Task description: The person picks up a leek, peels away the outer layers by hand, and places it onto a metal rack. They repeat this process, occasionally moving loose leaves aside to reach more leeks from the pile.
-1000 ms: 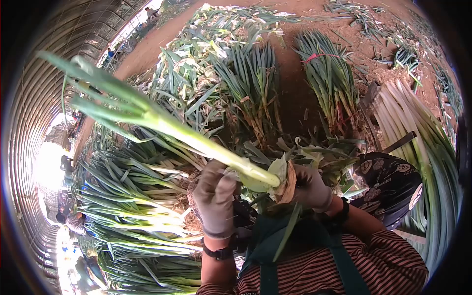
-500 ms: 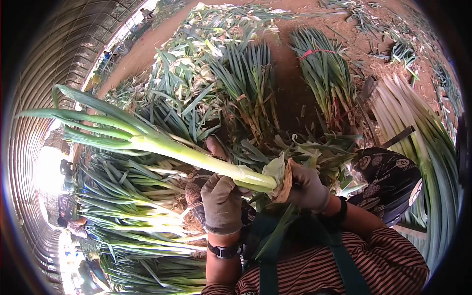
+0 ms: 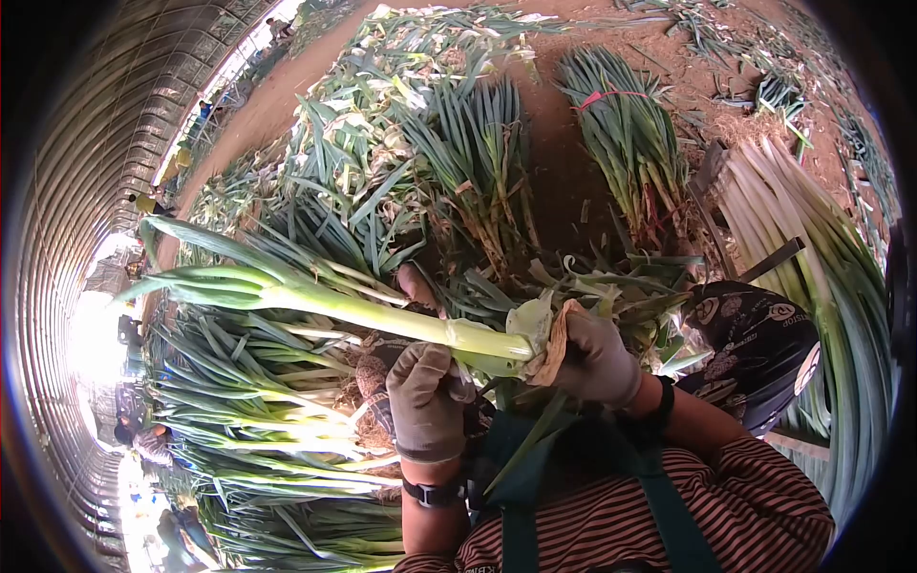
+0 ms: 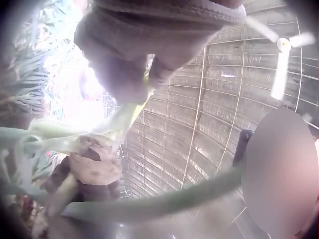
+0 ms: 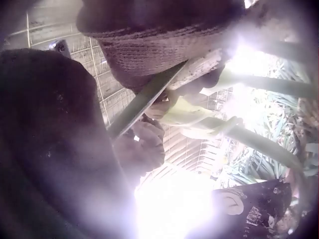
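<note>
A large green onion (image 3: 382, 313) lies slantwise across the hands, leafy end to the left and pale base at the right. My gloved left hand (image 3: 423, 401) is just below its stem. In the left wrist view, the fingers of that hand pinch a thin pale-green outer layer (image 4: 128, 113). My gloved right hand (image 3: 602, 361) grips the onion's base end, where a dry brown leaf (image 3: 554, 344) and loose pale layers fold outward. A narrow green leaf (image 3: 525, 444) hangs below the hands. Bright glare washes out part of both wrist views.
Untrimmed green onions (image 3: 277, 401) are piled at the left. Two upright bundles stand ahead, the right bundle (image 3: 626, 143) tied with a red band. Cleaned onions (image 3: 793, 220) lie at the right by a metal bar (image 3: 774, 260). Leaf scraps (image 3: 373, 124) cover the ground beyond.
The onion's leafy end has swung down, and its stem now slopes less steeply. My left hand has dropped slightly, its fingers drawn in closer. The right hand stays at the base end.
</note>
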`<state>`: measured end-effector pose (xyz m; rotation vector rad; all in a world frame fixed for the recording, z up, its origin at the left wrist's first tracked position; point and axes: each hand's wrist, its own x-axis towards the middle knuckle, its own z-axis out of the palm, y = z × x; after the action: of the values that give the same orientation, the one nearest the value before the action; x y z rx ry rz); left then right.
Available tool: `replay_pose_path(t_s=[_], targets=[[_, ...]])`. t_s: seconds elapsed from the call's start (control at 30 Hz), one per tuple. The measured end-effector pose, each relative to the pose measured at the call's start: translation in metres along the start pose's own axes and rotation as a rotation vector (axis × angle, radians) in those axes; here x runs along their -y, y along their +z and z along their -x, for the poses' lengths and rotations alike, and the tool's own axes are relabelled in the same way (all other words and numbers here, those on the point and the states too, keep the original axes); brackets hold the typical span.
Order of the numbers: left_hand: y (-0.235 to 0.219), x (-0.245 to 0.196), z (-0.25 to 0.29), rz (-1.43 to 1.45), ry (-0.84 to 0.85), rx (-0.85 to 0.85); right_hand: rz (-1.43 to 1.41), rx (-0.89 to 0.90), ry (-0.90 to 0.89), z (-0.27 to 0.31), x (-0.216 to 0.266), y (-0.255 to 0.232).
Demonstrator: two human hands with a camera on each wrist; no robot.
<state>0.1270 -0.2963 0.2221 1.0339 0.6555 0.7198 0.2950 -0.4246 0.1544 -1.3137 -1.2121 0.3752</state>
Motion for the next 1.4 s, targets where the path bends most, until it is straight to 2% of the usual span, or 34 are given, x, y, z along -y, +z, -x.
replay_pose_path(t_s=[0.03,0.07,0.17,0.27,0.37,0.4,0.43,0.47,0.5,0.53,0.63,0.73,0.77,0.87,0.97,1.0,1.1,1.13,1.2,1.27,1.3,1.37,1.4], targets=[[-0.005,0.004,-0.002,0.105,-0.057,0.023,0.016,-0.004,-0.029,0.0,0.0,-0.001],[-0.008,0.005,-0.003,0.21,-0.114,0.046,-0.056,-0.007,0.025,0.001,0.0,0.0],[-0.006,0.001,-0.004,0.276,-0.243,0.12,-0.224,-0.003,0.154,0.006,0.001,0.003],[-0.007,0.015,-0.004,0.017,-0.448,0.129,-0.306,0.025,0.224,0.007,0.002,0.004],[-0.019,0.044,-0.002,-0.352,-0.482,0.098,-0.364,0.022,0.284,0.007,0.006,0.006],[-0.041,0.068,-0.006,-0.765,-0.132,0.075,-0.365,0.002,0.294,0.008,0.007,0.006],[-0.064,0.078,-0.012,-0.93,0.079,0.023,-0.365,-0.013,0.304,0.007,0.009,0.006],[-0.087,0.089,-0.018,-1.109,0.284,-0.07,-0.229,0.018,0.183,0.003,0.012,0.002],[-0.071,0.06,-0.013,-0.848,0.078,-0.232,-0.09,0.045,0.062,-0.004,0.017,-0.007],[-0.067,0.035,-0.006,-0.593,0.078,-0.167,0.045,0.075,-0.053,-0.007,0.019,-0.011],[-0.069,-0.007,0.006,0.108,0.166,-0.001,0.096,0.099,-0.119,-0.008,0.014,-0.003],[-0.069,-0.016,0.008,-0.111,0.285,-0.109,0.374,0.25,-0.105,-0.005,0.003,0.008],[-0.073,-0.012,0.005,-0.085,0.21,-0.188,0.481,0.265,-0.109,-0.009,0.004,0.007],[-0.081,0.005,0.0,-0.028,0.269,-0.227,0.797,0.268,-0.112,-0.031,0.006,-0.013],[-0.092,0.014,0.0,-0.089,0.259,-0.177,0.7,0.177,0.081,-0.05,0.026,-0.032],[-0.095,0.015,0.0,-0.133,0.241,-0.145,0.731,0.247,0.05,-0.058,0.037,-0.028],[-0.103,0.023,-0.005,-0.228,0.281,-0.065,0.463,0.36,-0.19,-0.084,0.045,0.018],[-0.104,0.024,-0.005,-0.222,0.284,-0.041,0.462,0.389,-0.288,-0.092,0.04,0.039],[-0.11,0.025,-0.003,-0.168,0.272,0.0,0.467,0.571,-0.368,-0.104,0.014,0.069],[-0.121,0.026,0.001,-0.173,0.29,0.04,0.464,0.89,-0.338,-0.119,-0.012,0.088],[-0.125,0.026,0.002,-0.178,0.301,0.063,0.509,0.899,-0.378,-0.121,-0.014,0.09],[-0.127,0.025,0.007,-0.155,0.286,0.003,0.598,0.91,-0.45,-0.121,-0.014,0.088],[-0.128,0.024,0.009,-0.141,0.282,-0.035,0.646,0.857,-0.463,-0.121,-0.014,0.084]])
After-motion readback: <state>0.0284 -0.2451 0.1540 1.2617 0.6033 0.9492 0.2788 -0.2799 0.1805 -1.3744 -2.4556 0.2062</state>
